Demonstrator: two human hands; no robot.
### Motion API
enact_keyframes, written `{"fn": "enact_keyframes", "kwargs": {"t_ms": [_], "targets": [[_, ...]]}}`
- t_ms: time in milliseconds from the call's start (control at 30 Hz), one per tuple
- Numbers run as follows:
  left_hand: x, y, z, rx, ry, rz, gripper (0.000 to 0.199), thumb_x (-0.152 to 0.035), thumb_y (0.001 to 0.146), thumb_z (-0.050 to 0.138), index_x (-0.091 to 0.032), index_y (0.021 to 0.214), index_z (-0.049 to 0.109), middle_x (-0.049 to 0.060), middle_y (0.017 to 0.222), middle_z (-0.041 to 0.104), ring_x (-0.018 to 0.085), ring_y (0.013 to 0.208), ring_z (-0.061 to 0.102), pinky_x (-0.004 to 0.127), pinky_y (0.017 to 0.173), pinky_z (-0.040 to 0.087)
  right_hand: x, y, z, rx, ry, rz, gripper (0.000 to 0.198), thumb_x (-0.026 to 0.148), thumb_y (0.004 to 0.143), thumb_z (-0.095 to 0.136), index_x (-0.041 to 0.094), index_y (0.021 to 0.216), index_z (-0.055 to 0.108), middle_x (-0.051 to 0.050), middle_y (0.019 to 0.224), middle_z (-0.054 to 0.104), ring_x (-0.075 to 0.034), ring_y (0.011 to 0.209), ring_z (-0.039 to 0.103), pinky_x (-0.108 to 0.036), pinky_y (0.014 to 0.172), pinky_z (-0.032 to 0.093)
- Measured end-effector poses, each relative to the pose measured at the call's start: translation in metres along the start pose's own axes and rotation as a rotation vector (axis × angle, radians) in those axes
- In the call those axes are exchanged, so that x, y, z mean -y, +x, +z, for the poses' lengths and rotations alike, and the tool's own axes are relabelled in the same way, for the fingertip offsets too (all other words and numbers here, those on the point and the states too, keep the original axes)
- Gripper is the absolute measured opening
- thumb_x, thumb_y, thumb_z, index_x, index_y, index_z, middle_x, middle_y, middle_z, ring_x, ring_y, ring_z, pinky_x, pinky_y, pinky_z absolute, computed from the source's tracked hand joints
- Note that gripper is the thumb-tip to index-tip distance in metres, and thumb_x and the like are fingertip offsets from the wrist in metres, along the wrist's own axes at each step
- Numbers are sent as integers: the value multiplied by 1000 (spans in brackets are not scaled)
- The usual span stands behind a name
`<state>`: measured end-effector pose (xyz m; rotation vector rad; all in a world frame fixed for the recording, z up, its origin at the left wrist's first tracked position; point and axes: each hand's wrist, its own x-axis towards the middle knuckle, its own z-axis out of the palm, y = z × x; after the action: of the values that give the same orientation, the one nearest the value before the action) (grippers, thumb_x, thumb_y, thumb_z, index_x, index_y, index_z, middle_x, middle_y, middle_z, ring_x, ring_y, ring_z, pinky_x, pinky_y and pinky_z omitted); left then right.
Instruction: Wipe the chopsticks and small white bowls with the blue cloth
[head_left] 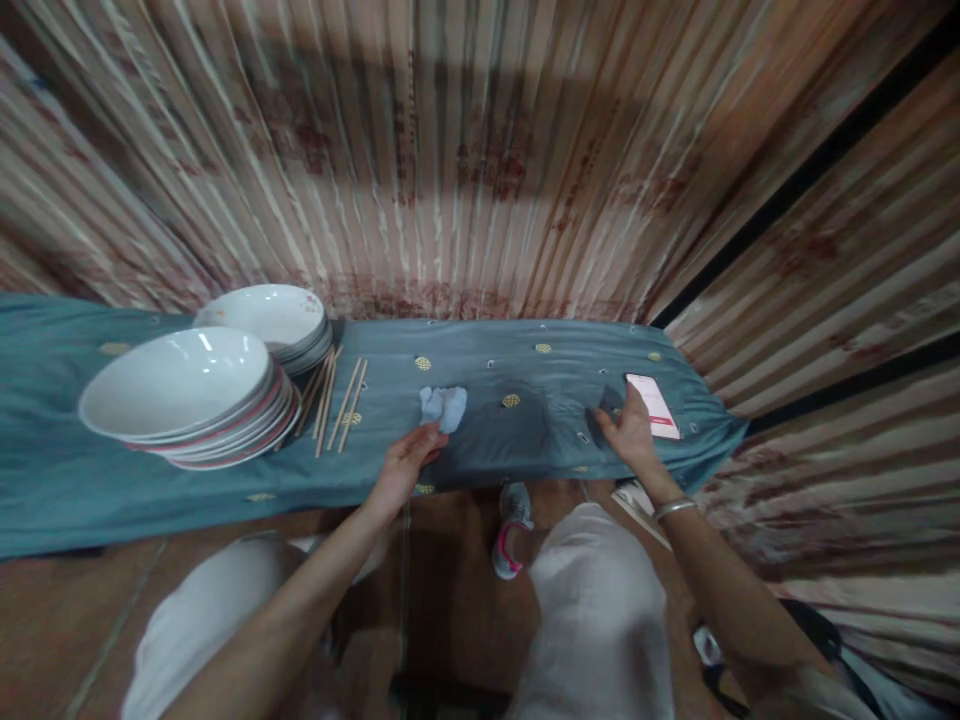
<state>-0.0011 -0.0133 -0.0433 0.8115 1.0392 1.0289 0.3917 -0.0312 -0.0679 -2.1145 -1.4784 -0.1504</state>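
Observation:
My left hand (pixel 407 462) pinches a crumpled pale tissue (pixel 444 406) over the middle of the cloth-covered table. On the right, my right hand (pixel 631 430) has its thumb and fingers apart, with a fingertip over the left part of a phone (pixel 654 408). Whether that finger touches the screen I cannot tell. The phone lies face up, its lit screen white with a red band. To the left of my left hand lie several wooden chopsticks (pixel 347 405), some side by side and some bunched near the bowls.
A tall stack of white bowls (pixel 187 380) stands on the left, with a second stack (pixel 270 315) behind it. The blue-green tablecloth (pixel 480 350) has yellow pineapple prints. A pleated curtain (pixel 480 150) hangs behind the table, and a dark slanting bar (pixel 787 190) crosses at right.

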Motion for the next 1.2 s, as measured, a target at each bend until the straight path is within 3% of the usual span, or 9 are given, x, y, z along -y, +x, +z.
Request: {"fn": "enact_keyframes", "kwargs": {"t_ms": [133, 333, 433, 533, 633, 800, 967, 1200], "targets": [[3, 3, -8, -7, 25, 23, 58, -54, 53, 81, -14, 94, 71, 10, 87, 75, 28, 95, 68, 43, 92, 47, 70, -2, 31, 27, 175, -183, 72, 43, 80, 49, 3, 139, 37, -26, 138, 48, -34, 133, 42, -53, 108, 35], [-1, 7, -22, -37, 121, 172, 49, -53, 59, 78, -16, 91, 71, 9, 92, 76, 26, 97, 68, 39, 93, 47, 178, -25, 69, 219, 333, -352, 61, 35, 83, 51, 9, 137, 44, -21, 137, 51, -30, 131, 46, -49, 109, 37], [-9, 10, -37, -60, 282, 269, 43, -49, 69, 71, -17, 98, 70, 10, 99, 75, 25, 98, 68, 39, 94, 48, 218, -37, 78, 302, 351, -418, 53, 31, 85, 50, 10, 134, 49, -19, 137, 53, -29, 131, 45, -47, 109, 37], [-21, 13, -61, -143, 589, 428, 35, -41, 75, 65, -17, 101, 70, 11, 104, 73, 24, 98, 67, 40, 94, 48, 245, -46, 81, 337, 306, -457, 49, 31, 88, 48, 10, 132, 51, -19, 139, 51, -27, 131, 45, -43, 109, 36], [-33, 16, -86, -251, 858, 579, 30, -35, 81, 58, -18, 103, 69, 11, 102, 70, 25, 100, 64, 41, 95, 47, 263, -52, 80, 364, 210, -461, 51, 37, 89, 52, 10, 133, 51, -21, 141, 47, -30, 131, 43, -46, 105, 37], [-36, 19, -113, -293, 1184, 676, 30, -34, 85, 51, -16, 102, 68, 12, 100, 69, 27, 99, 60, 43, 92, 48, 280, -55, 74, 349, 122, -491, 59, 47, 89, 52, 8, 132, 51, -24, 142, 44, -33, 130, 41, -48, 103, 35], [-23, 20, -125, -286, 1329, 698, 36, -35, 86, 50, -15, 112, 64, 16, 123, 62, 30, 113, 54, 46, 99, 44, 283, -55, 67, 394, 39, -416, 57, 48, 87, 55, 10, 130, 53, -22, 139, 48, -34, 126, 44, -47, 98, 39], [-22, 21, -124, -259, 1405, 632, 35, -28, 85, 48, -15, 113, 63, 15, 121, 64, 29, 108, 58, 43, 97, 45, 276, -52, 58, 454, 4, -411, 61, 53, 83, 59, 13, 129, 53, -20, 137, 49, -33, 124, 45, -47, 96, 41]]}}
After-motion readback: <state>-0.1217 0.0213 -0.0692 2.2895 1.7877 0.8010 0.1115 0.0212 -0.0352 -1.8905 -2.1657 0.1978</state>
